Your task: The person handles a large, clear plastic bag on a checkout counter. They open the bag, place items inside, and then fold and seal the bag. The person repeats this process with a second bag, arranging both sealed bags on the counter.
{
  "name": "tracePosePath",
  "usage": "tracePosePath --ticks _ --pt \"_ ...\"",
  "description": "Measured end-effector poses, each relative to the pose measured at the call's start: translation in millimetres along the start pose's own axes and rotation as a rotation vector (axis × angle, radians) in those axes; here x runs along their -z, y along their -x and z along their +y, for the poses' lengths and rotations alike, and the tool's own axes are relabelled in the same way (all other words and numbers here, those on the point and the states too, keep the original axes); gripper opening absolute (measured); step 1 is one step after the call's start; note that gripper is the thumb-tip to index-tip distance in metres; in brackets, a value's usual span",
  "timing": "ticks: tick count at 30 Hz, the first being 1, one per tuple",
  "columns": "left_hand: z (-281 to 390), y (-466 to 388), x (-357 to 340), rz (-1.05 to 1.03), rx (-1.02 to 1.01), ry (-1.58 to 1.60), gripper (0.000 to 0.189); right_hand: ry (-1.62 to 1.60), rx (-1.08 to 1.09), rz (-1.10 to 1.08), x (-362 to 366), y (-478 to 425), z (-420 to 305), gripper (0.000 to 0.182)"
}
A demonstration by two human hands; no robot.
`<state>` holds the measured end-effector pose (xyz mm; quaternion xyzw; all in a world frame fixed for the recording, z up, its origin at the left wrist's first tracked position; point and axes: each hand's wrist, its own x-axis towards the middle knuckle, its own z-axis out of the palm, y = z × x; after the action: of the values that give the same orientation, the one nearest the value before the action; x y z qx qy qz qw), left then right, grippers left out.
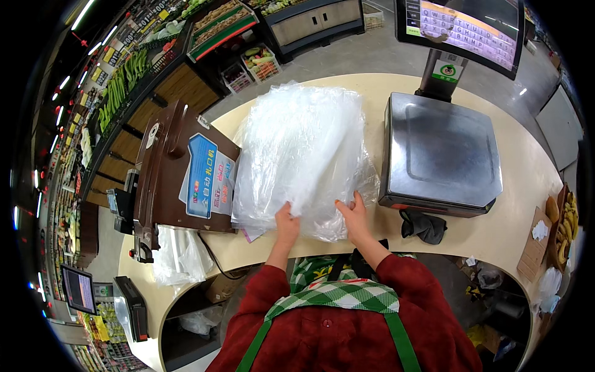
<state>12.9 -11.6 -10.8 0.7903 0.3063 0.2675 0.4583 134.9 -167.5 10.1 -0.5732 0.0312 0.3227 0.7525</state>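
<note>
A thick stack of clear plastic bags [302, 139] lies on the cream counter right in front of me, its sheets creased and glossy. At the near edge of this stack, my left hand [287, 225] pinches the gathered film of a top bag. My right hand [357, 218] holds the film at the near right side, thumb and forefinger on the plastic; some of its fingers are hidden. A brown bag-sealing machine [167, 186] with a blue label stands against the stack's left side. Right of the bags is a weighing scale [441, 149] with a steel plate.
The scale's touchscreen [465, 32] rises behind its plate. A dark grey cloth [424, 227] lies below the scale. More plastic bags [179, 255] hang near the counter's [520, 186] left edge. Bananas [567, 223] sit at far right. Vegetable shelves [121, 88] line the left.
</note>
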Motion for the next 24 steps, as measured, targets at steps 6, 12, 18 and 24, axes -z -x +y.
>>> tracePosePath --ticks 6,12,18,24 --pt "16.0 39.3 -9.6 -0.147 -0.181 -0.074 0.029 0.041 0.183 -0.040 -24.7 -21.4 13.5 0.044" --pt "14.8 31.4 -14.7 0.058 -0.094 -0.006 0.035 -0.008 0.083 -0.349 -61.2 3.4 -16.8 0.039" --pt "-5.0 -38.0 11.8 0.532 0.147 0.391 0.025 0.642 0.356 -0.229 -26.9 1.0 14.3 0.044" --pt "28.5 -63.3 39.2 0.601 -0.013 0.192 0.023 1.211 0.559 0.251 11.4 -17.4 4.2 0.048"
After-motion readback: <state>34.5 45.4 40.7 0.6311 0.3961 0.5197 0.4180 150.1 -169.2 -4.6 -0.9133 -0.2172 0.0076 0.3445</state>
